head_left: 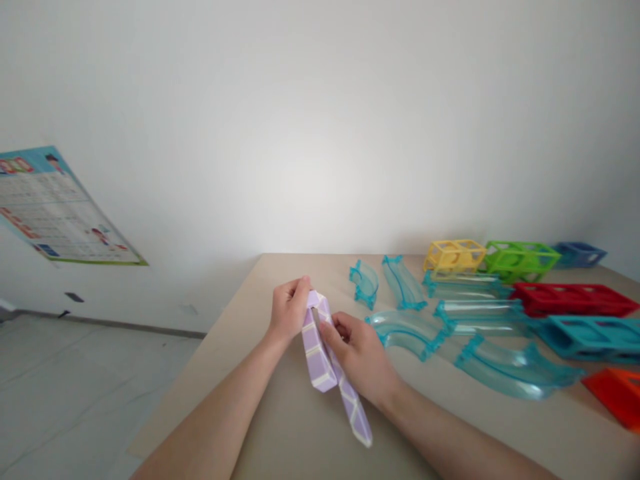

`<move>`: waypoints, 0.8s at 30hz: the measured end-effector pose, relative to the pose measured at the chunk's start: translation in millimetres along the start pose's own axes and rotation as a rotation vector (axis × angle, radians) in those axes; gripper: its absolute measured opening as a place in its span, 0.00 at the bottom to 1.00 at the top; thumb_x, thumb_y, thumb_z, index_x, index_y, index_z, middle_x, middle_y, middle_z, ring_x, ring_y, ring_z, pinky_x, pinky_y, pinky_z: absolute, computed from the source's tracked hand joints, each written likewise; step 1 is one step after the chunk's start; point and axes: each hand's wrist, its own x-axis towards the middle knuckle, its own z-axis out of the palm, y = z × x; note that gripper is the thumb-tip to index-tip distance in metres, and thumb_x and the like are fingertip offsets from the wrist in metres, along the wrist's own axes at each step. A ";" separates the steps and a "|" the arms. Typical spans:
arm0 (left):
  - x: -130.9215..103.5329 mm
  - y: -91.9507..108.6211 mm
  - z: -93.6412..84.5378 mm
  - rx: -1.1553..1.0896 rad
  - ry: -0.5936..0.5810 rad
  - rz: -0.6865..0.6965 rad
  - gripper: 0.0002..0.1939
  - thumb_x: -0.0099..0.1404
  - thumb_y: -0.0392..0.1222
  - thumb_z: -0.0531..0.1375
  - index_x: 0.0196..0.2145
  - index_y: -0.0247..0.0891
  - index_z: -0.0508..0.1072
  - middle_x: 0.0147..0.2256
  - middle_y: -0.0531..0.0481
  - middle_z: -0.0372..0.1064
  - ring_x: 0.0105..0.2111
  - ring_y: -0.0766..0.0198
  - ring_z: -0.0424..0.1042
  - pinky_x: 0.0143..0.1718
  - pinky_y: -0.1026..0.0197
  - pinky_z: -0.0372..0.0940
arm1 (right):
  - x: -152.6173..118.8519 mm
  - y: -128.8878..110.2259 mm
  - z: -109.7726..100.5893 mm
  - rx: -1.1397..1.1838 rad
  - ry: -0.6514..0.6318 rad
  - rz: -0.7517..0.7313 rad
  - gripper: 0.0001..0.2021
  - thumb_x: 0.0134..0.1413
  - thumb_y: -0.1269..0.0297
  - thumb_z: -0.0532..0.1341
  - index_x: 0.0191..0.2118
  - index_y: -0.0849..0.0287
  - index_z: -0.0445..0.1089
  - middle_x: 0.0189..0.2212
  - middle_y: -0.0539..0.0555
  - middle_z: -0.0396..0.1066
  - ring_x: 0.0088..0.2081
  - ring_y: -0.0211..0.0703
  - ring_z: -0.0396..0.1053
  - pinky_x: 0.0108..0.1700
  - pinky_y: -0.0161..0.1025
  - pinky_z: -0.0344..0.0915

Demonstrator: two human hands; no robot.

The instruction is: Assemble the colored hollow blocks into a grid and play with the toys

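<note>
A purple and white twisty snake puzzle (317, 359) is held above the table, bent back on itself near its top. One long stretch of it hangs down toward me and to the right. My left hand (289, 311) pinches the upper bend, thumb on top. Closed around the right-hand strand, my right hand (361, 352) presses its thumb against the middle of the puzzle. A narrow gap shows between the two strands. The fingertips behind the puzzle are hidden.
Several clear teal track pieces (404, 283) lie on the beige table (280, 267) to the right. Beyond them are yellow (454, 257), green (520, 259), red (575, 299), blue and orange frame blocks. The table's left edge drops to a pale floor; a poster (65, 207) hangs on the wall.
</note>
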 end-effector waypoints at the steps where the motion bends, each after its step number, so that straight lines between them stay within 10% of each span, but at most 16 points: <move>1: -0.5 0.0 0.1 0.003 0.009 0.009 0.22 0.65 0.50 0.53 0.17 0.36 0.63 0.16 0.56 0.53 0.18 0.70 0.54 0.20 0.66 0.50 | 0.2 -0.8 -1.3 -0.003 -0.004 -0.003 0.18 0.60 0.51 0.53 0.24 0.58 0.60 0.20 0.46 0.57 0.24 0.35 0.56 0.25 0.33 0.48; 15: -0.4 -3.5 -5.3 0.205 -0.071 0.205 0.23 0.68 0.48 0.50 0.18 0.35 0.68 0.18 0.53 0.64 0.20 0.68 0.62 0.24 0.66 0.55 | 5.5 0.0 -9.3 0.576 -0.288 0.287 0.18 0.54 0.50 0.53 0.20 0.57 0.60 0.12 0.46 0.55 0.14 0.35 0.51 0.18 0.35 0.47; 24: -4.0 0.3 1.9 0.021 -0.224 -0.075 0.22 0.65 0.51 0.52 0.21 0.34 0.70 0.20 0.52 0.64 0.23 0.65 0.63 0.26 0.64 0.56 | 4.5 2.0 -3.7 -0.003 0.060 0.063 0.22 0.58 0.49 0.54 0.20 0.58 0.59 0.17 0.46 0.55 0.21 0.35 0.53 0.23 0.34 0.45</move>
